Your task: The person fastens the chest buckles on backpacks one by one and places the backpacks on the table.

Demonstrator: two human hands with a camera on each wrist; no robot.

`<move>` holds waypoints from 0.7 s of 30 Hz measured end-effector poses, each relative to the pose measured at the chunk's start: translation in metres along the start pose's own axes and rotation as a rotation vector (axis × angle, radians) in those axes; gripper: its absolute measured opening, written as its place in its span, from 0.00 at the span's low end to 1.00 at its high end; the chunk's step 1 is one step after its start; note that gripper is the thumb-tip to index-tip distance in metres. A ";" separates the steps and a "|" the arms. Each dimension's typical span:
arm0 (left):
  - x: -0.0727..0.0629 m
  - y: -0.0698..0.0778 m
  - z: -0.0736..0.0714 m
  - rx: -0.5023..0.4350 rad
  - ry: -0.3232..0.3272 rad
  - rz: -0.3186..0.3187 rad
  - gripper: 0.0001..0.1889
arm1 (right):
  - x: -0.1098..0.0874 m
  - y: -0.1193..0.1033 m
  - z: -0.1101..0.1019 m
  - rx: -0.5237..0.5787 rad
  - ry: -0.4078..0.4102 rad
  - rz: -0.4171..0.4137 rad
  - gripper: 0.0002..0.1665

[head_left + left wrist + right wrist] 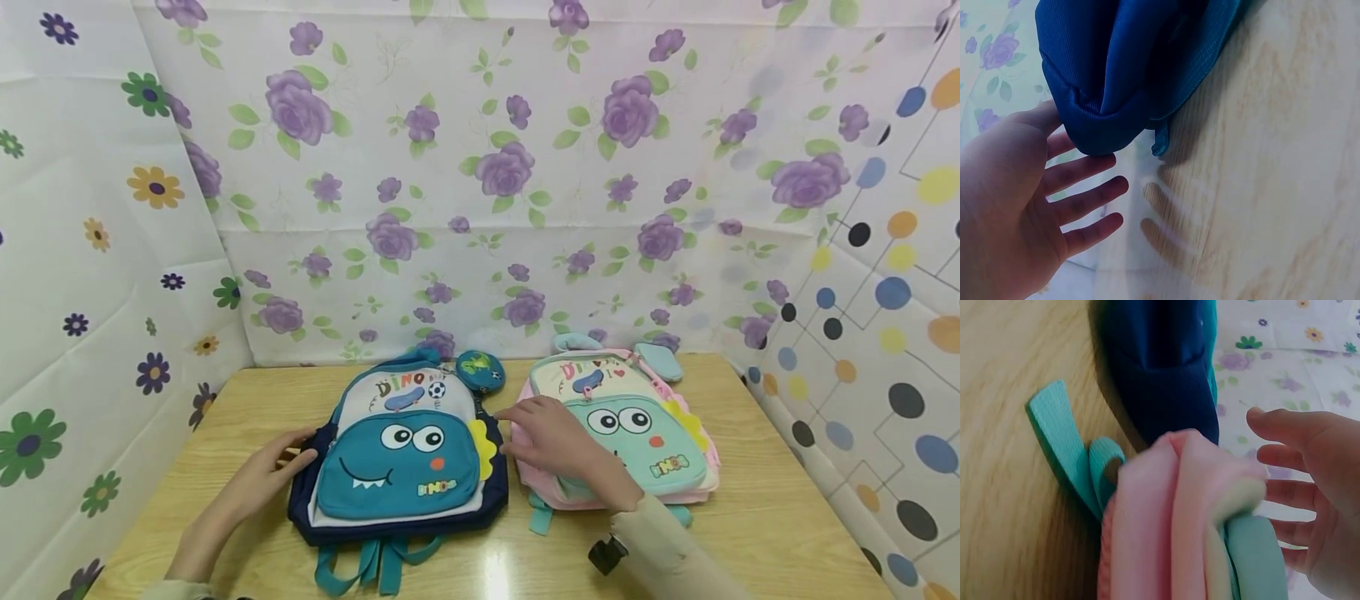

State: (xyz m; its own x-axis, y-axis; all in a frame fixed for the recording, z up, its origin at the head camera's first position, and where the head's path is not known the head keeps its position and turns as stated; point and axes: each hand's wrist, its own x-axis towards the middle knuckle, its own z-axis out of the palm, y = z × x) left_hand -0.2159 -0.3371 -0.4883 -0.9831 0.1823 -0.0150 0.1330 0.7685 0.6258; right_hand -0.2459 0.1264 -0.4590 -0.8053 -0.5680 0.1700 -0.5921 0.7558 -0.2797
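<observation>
On the table point(780, 508), a blue backpack point(401, 458) is flanked by the left hand point(260, 473) and right hand point(553, 437), fingers loosely parted, nothing gripped; probably soft and light, it is best held at both sides.

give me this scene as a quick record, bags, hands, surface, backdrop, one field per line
left bag: blue backpack, dinosaur face up, round pouch by its top right
right bag: pink backpack with mint pocket, also face up
left hand: at the blue backpack's left side, contact unclear
right hand: between the bags, fingers extended
surface: wooden table
backdrop: white sheet with purple flowers
</observation>
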 end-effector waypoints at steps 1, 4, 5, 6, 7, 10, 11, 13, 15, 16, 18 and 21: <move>0.000 0.000 0.000 -0.006 -0.003 -0.001 0.32 | 0.001 -0.002 0.001 -0.007 -0.018 0.009 0.29; 0.000 0.000 0.000 -0.012 -0.003 -0.011 0.31 | 0.004 -0.007 0.004 -0.016 -0.056 0.034 0.30; 0.001 0.001 0.000 -0.009 -0.004 -0.011 0.31 | 0.005 -0.009 0.005 -0.019 -0.063 0.040 0.31; 0.001 0.001 0.000 -0.008 -0.004 -0.013 0.31 | 0.005 -0.011 0.005 -0.029 -0.071 0.044 0.31; 0.001 0.001 0.000 -0.005 -0.004 -0.015 0.31 | 0.006 -0.013 0.006 -0.034 -0.077 0.044 0.32; 0.001 0.003 0.000 0.003 -0.012 -0.025 0.31 | 0.007 -0.016 0.009 -0.055 -0.084 0.023 0.32; 0.001 0.003 0.000 0.005 -0.014 -0.028 0.31 | 0.007 -0.017 0.009 -0.057 -0.085 0.014 0.32; 0.001 0.003 0.000 0.012 -0.021 -0.037 0.31 | 0.007 -0.019 0.011 -0.062 -0.082 -0.014 0.32; 0.001 0.003 0.000 0.018 -0.032 -0.042 0.31 | 0.007 -0.022 0.010 -0.052 -0.090 -0.027 0.32; 0.001 0.003 0.001 0.021 -0.039 -0.044 0.31 | 0.007 -0.023 0.010 -0.046 -0.094 -0.035 0.32; 0.001 0.003 0.001 0.020 -0.049 -0.051 0.30 | 0.008 -0.025 0.011 -0.043 -0.100 -0.048 0.32; 0.001 0.004 0.001 0.009 -0.063 -0.056 0.30 | 0.009 -0.026 0.014 -0.044 -0.115 -0.051 0.33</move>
State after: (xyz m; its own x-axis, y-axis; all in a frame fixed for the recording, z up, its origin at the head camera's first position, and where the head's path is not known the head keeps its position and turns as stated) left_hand -0.2165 -0.3338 -0.4865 -0.9792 0.1772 -0.0989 0.0796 0.7838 0.6158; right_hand -0.2374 0.0966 -0.4637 -0.7669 -0.6376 0.0732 -0.6349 0.7371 -0.2314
